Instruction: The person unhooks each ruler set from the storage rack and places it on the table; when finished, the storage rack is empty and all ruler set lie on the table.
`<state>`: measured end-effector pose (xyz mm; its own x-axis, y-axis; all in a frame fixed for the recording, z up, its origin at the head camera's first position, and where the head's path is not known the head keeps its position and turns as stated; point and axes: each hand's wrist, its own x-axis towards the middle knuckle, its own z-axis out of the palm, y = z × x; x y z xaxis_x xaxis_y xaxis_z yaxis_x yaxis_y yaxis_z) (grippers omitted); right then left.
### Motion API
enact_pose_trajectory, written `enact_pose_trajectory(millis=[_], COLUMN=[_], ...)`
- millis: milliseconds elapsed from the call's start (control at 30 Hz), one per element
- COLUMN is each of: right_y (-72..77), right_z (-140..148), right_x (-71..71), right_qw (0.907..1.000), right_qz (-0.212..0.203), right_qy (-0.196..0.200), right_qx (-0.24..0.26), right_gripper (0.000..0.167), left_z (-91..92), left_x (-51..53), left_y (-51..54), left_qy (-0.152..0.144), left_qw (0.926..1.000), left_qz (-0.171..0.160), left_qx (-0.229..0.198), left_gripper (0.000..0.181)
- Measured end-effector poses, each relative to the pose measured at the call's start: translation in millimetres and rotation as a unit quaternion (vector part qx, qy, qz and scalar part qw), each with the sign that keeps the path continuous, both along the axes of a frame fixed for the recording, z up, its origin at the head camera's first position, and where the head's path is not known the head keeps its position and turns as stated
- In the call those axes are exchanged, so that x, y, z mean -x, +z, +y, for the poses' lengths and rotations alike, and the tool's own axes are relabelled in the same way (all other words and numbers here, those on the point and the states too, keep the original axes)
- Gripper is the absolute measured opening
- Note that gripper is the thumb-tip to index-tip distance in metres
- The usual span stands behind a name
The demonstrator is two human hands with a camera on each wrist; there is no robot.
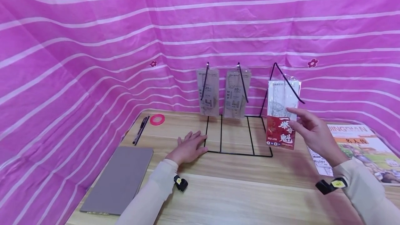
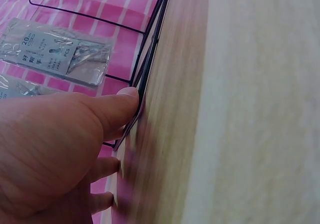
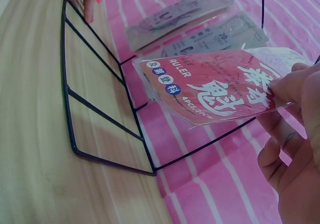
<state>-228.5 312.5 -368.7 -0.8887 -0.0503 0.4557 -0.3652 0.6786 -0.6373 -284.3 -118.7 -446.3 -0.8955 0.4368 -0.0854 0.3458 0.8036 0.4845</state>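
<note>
While the right grip [image 1: 315, 138] pinches the edge of a red-and-white ruler packet [image 1: 280, 115], the wire rack [image 1: 221, 134] could tip if tugged and the left grip [image 1: 189, 148], fingers spread at its base, eases off. A slanting hook [image 1: 289, 83] crosses above the right grip; hanging packets [image 1: 236, 96] lie left, a magazine [image 1: 365, 152] right.

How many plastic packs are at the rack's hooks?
3 visible: a grey pack at the left hook, another grey pack at the middle hook, and a red ruler pack at the right hook, pinched by the right hand. Others may hide behind.
</note>
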Motion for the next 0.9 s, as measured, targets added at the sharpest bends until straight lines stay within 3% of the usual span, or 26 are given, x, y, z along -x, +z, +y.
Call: enact_pose_trajectory(millis=[200, 567, 900], right_y=[-1.2, -3.7, -8.5], right_z=[4.5, 6.5, 13.7], right_x=[-14.6, -34.4, -50.5], right_qw=[1.0000, 0.9990, 0.9977], right_qz=[-0.006, 0.040, 0.063], right_qy=[-0.003, 0.007, -0.024], right_qx=[0.004, 0.018, -0.006], right_gripper=[0.049, 0.048, 0.045], left_z=[1.3, -1.4, -1.1], left_x=[1.6, 0.3, -0.1], left_y=[-1.0, -1.9, -1.9], left_qy=[-0.005, 0.003, 0.001], left_qw=[1.0000, 1.0000, 1.0000], left_qz=[0.000, 0.002, 0.008], left_qx=[0.001, 0.000, -0.002], left_gripper=[0.060, 0.060, 0.060])
